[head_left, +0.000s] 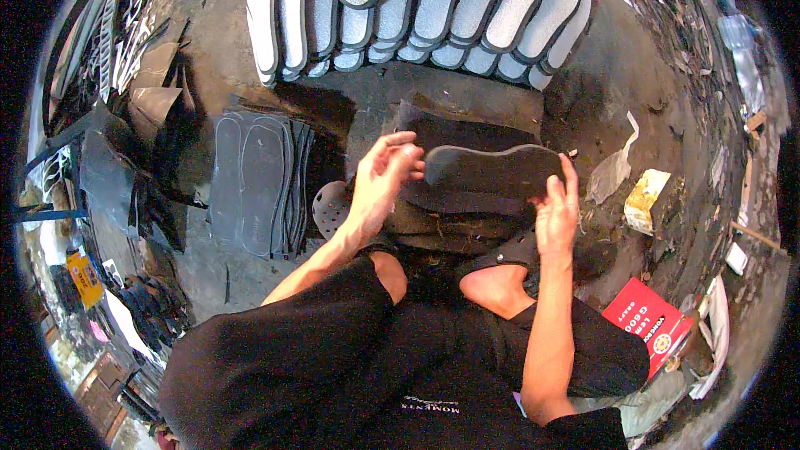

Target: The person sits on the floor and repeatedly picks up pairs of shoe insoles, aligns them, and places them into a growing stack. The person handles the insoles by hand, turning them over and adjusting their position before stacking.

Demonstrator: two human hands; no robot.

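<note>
A dark grey shoe sole (492,171) lies crosswise in front of me on black sheet material (471,200). My left hand (387,173) is beside its left end, fingers loosely bent and apart, with nothing visible in them. At the sole's right end is my right hand (558,204), its fingers stretched out and the tips close to the edge; whether they touch it I cannot tell. Left of my left hand, a stack of black sheets (250,183) has sole outlines drawn in a light line on the top one.
Beyond the sheets stand rows of pale-topped soles (433,0), leaning on one another. Dark sheet scraps (112,175) lie at the far left. A red box (648,325) sits near my right knee. Paper scraps (646,200) litter the floor to the right.
</note>
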